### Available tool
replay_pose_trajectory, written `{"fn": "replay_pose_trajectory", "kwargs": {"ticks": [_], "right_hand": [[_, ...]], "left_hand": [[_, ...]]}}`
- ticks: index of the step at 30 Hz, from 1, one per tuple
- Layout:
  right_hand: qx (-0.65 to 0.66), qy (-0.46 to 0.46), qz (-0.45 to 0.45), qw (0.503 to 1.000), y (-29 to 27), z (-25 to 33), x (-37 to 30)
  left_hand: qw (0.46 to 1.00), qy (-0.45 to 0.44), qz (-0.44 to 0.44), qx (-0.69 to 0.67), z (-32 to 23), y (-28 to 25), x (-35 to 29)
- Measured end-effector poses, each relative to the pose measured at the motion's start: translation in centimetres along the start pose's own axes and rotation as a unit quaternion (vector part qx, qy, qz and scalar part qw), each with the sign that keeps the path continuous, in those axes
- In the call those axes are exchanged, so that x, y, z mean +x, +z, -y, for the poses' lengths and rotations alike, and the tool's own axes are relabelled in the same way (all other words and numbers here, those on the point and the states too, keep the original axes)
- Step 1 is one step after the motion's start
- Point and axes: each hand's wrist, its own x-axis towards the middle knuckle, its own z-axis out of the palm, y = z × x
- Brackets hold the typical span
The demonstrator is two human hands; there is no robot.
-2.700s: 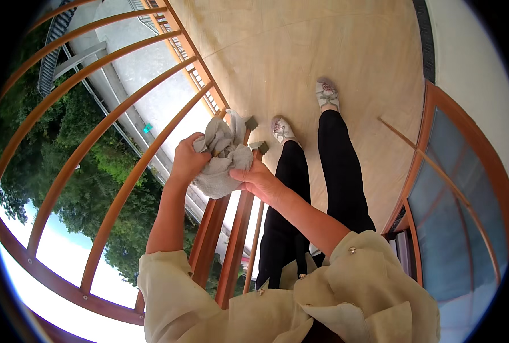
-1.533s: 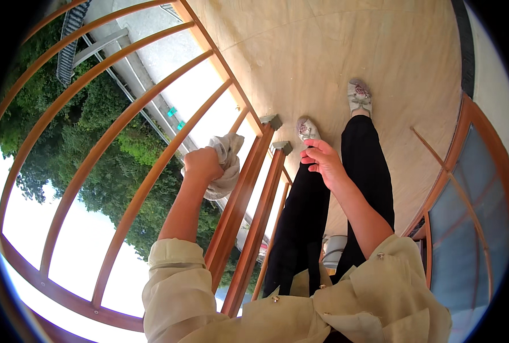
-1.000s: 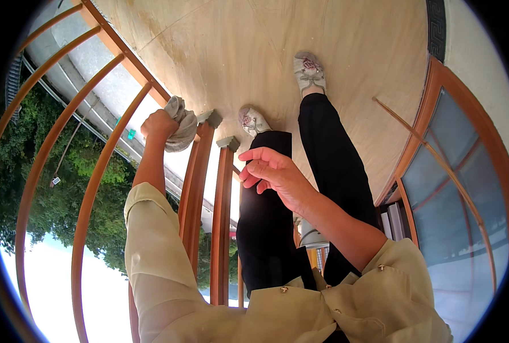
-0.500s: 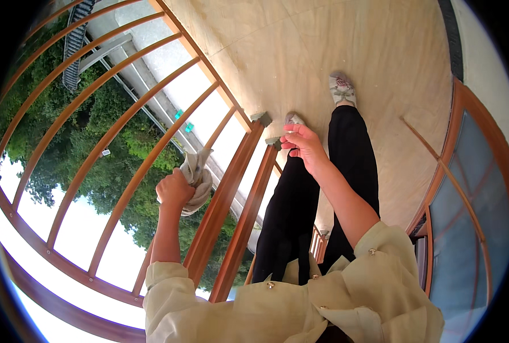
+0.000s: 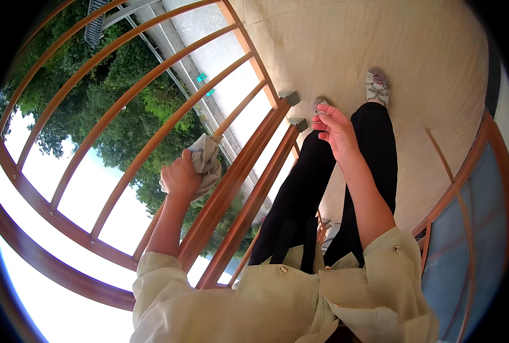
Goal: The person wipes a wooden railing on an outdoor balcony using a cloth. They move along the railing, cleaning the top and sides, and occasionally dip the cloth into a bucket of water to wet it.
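My left hand (image 5: 180, 173) is closed around a greyish-white cloth (image 5: 206, 155), which is bunched about one of the brown balusters (image 5: 240, 114) of the railing. Part of the cloth hangs below my fist on the side toward the thick posts. My right hand (image 5: 338, 132) is raised in front of my legs, palm partly turned up. Its fingers are loosely curled and apart, and I see nothing in them.
A brown railing with a curved-looking handrail (image 5: 66, 260) runs along my left, trees (image 5: 128, 86) and a paved road beyond it. Two thick posts (image 5: 231, 177) stand beside my left arm. The floor (image 5: 431, 63) is tan; a glazed panel (image 5: 466, 211) is at right.
The view has shifted, so railing, floor and feet sit further right. My left hand still grips the cloth on the baluster. My right fingers are a little more curled.
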Motion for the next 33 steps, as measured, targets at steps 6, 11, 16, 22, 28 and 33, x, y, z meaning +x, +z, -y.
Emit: {"fn": "replay_pose_trajectory", "kwargs": {"ticks": [6, 11, 16, 22, 28, 33], "right_hand": [[-0.099, -0.021, -0.005, 0.995, -1.5, 0.8, -1.2], [-0.175, -0.016, -0.039, 0.984, -3.1, 1.5, -5.4], [-0.24, 0.02, -0.013, 0.97, -0.1, 0.1, -12.4], [-0.304, 0.083, 0.223, 0.922, 15.1, -2.8, -20.0], [-0.206, 0.045, 0.368, 0.906, 29.5, -6.1, -24.4], [-0.251, -0.214, 0.378, 0.865, 37.6, -6.6, -29.5]], "left_hand": [[1.0, 0.01, -0.005, -0.004, 1.2, 1.5, -0.1], [0.999, -0.032, -0.035, -0.01, 7.4, -1.0, -8.2], [0.99, -0.044, -0.134, 0.002, 13.5, -0.8, -16.2], [0.951, 0.012, -0.268, -0.154, 13.4, -1.6, -20.7], [0.861, 0.012, -0.332, -0.385, 11.4, -1.4, -27.1], [0.684, -0.074, -0.512, -0.515, 12.9, -0.5, -30.6]]}}
